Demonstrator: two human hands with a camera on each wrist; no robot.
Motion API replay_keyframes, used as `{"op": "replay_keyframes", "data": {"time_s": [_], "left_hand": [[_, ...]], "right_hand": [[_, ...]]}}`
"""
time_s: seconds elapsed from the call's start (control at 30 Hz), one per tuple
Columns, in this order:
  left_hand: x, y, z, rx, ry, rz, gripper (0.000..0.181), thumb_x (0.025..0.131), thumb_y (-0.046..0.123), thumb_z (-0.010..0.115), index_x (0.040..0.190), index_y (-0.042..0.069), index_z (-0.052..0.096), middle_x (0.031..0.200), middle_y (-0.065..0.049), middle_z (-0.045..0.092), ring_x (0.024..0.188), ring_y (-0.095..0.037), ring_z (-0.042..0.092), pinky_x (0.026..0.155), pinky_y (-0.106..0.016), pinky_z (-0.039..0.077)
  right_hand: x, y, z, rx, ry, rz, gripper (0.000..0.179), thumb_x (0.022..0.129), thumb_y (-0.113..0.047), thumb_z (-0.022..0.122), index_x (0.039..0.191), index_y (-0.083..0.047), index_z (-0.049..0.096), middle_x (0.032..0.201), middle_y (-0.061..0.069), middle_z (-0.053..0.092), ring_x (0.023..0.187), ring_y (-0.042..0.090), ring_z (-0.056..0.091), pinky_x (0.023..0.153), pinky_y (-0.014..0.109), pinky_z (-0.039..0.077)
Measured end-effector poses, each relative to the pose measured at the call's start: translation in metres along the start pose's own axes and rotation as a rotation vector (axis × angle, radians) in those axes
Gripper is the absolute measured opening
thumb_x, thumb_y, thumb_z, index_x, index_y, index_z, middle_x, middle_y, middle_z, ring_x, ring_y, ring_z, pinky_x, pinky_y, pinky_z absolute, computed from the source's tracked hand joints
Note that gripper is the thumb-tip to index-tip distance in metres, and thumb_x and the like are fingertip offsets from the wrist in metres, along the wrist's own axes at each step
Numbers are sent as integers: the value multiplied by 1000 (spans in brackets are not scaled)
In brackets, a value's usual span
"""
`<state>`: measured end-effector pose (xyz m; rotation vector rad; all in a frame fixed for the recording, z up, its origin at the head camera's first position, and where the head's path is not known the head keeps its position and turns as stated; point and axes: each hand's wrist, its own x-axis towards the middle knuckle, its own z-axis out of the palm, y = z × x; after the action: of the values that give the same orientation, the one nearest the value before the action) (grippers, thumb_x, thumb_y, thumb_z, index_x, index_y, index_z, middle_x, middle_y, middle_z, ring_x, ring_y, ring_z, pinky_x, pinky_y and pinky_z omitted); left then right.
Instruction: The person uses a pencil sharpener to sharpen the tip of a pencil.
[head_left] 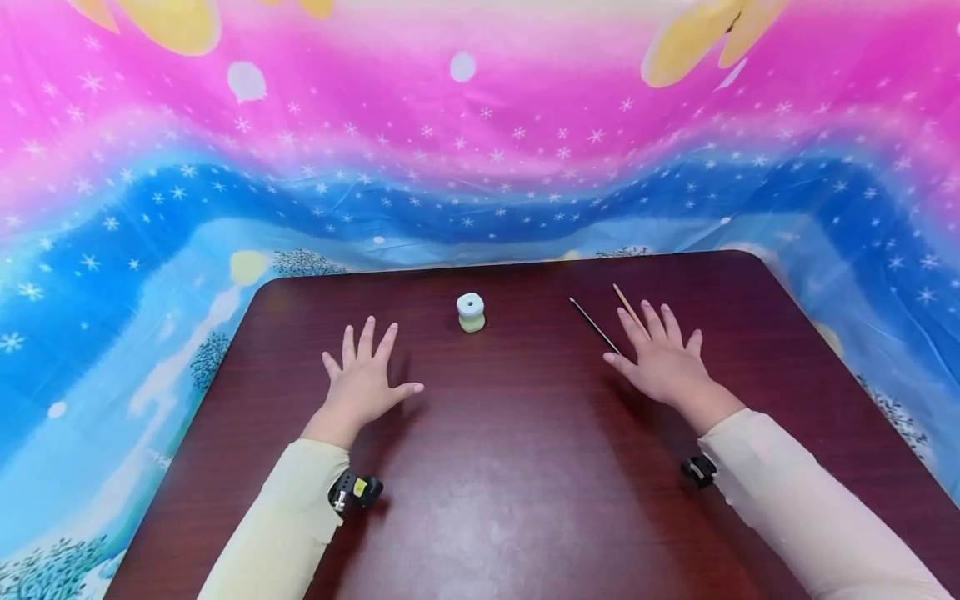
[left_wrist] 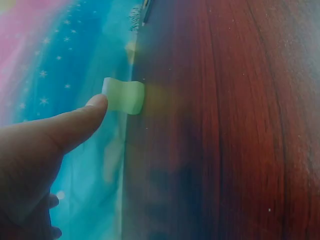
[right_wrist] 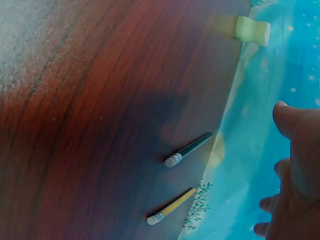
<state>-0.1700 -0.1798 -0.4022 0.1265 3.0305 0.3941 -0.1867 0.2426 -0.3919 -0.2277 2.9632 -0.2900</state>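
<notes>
A pale green pencil sharpener point(head_left: 471, 313) with a waisted body, a white top and a small dark hole stands upright toward the back of the table. My left hand point(head_left: 363, 386) hovers to its left with fingers spread, holding nothing. On the right lie a black pencil point(head_left: 594, 323) and a yellow pencil point(head_left: 628, 305), side by side and slanted. My right hand point(head_left: 667, 360), fingers also spread, is above their near ends and partly hides them in the head view. White erasers show on the black pencil point(right_wrist: 188, 150) and the yellow pencil point(right_wrist: 171, 206) in the right wrist view.
The dark red-brown wooden table point(head_left: 480, 467) has rounded back corners. A pink and blue snowflake-patterned cloth point(head_left: 450, 167) hangs behind it and along both sides. Small black cameras are strapped to the left wrist point(head_left: 356, 490) and right wrist point(head_left: 699, 472).
</notes>
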Motion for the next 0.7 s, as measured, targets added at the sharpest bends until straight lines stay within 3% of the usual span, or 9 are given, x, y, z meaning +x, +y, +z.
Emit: {"op": "replay_keyframes", "data": {"time_s": [0.47,0.7], "left_hand": [[25,7,7,-53,-28,20,108,77,58,73,156,18,12,161,-17,3,144,-46,-4,103,-77,1],[37,13,9,-86,1,36,107,77,56,74,156,18,13,160,-16,7,145,-44,-2,105,-75,2]], "right_hand": [[8,2,10,7,37,-66,75,97,-48,50,155,-14,16,158,25,9,144,45,5,104,73,16],[11,1,12,2,41,-67,75,96,-44,53,155,-12,19,157,26,12,143,46,10,104,71,21]]}}
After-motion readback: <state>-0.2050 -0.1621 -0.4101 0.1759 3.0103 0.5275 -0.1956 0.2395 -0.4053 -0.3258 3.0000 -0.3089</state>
